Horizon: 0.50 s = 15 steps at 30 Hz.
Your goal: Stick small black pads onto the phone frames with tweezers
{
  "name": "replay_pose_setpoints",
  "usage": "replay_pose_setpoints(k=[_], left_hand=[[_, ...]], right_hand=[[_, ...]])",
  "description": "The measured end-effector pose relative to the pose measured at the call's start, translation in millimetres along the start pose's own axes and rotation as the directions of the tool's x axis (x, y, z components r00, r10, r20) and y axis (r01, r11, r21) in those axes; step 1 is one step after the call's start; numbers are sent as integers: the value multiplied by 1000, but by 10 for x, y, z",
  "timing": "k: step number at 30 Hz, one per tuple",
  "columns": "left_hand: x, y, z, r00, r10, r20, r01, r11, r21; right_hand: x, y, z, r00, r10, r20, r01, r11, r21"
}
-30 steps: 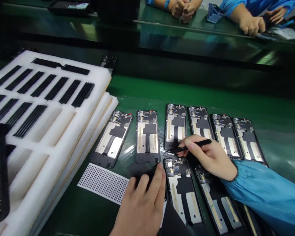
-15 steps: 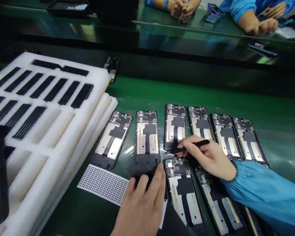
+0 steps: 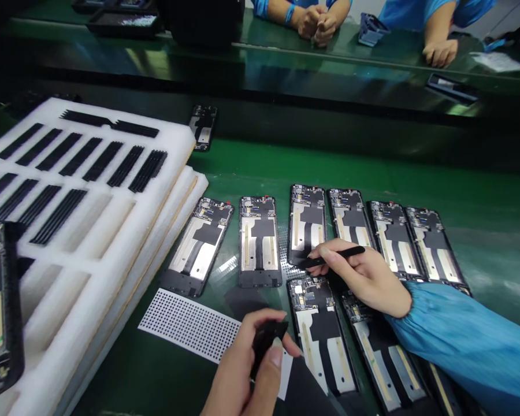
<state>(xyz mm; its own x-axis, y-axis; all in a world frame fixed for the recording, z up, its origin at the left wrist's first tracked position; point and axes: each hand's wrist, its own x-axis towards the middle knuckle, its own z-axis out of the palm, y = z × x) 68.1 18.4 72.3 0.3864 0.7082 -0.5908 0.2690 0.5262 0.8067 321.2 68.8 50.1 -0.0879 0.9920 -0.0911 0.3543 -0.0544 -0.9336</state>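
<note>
My left hand (image 3: 247,370) is low in the middle, fingers pinched round a small black part (image 3: 265,340) lifted off the green mat (image 3: 260,164). My right hand (image 3: 364,277), in a blue sleeve, grips black tweezers (image 3: 331,257) whose tip rests at the lower end of a phone frame (image 3: 307,222). Several open phone frames lie in a row across the mat, among them one phone frame (image 3: 259,240) just left of the tweezers, and two more phone frames (image 3: 323,335) lie below my right hand. A white perforated sheet (image 3: 188,323) lies left of my left hand.
Stacked white foam trays (image 3: 91,190) with black slots fill the left. A phone frame (image 3: 0,312) lies on their near left edge, another (image 3: 203,126) sits beyond them. Other people's hands (image 3: 316,23) and an arm (image 3: 437,49) rest on the far bench.
My left hand has lifted from lying flat on the mat and now pinches the small black part. My right hand has barely moved. A far worker's hand drew back.
</note>
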Motion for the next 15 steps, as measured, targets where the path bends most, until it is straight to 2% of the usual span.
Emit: replay_pose_setpoints(k=[2, 4, 7, 10, 13, 15], left_hand=[[27, 41, -7, 981, -70, 181, 125, 942, -312], [71, 57, -27, 957, -58, 284, 192, 862, -469], [106, 65, -46, 933, -54, 355, 245, 817, -521], [79, 99, -34, 911, -37, 411, 261, 823, -504], [36, 155, -2, 917, -7, 398, 238, 810, -536], [17, 185, 17, 926, 26, 377, 210, 794, -571]], right_hand=[[17, -14, 1, 1000, 9, -14, -9, 999, 39], [9, -61, -2, 999, 22, -25, -20, 995, 99], [-96, -223, 8, 999, 13, -33, -8, 987, 160], [-266, -447, 56, 997, -57, -61, 63, 992, 107], [-386, -596, 122, 991, -117, -58, 122, 989, 89], [-421, -614, 154, 992, -120, -33, 123, 988, 94]])
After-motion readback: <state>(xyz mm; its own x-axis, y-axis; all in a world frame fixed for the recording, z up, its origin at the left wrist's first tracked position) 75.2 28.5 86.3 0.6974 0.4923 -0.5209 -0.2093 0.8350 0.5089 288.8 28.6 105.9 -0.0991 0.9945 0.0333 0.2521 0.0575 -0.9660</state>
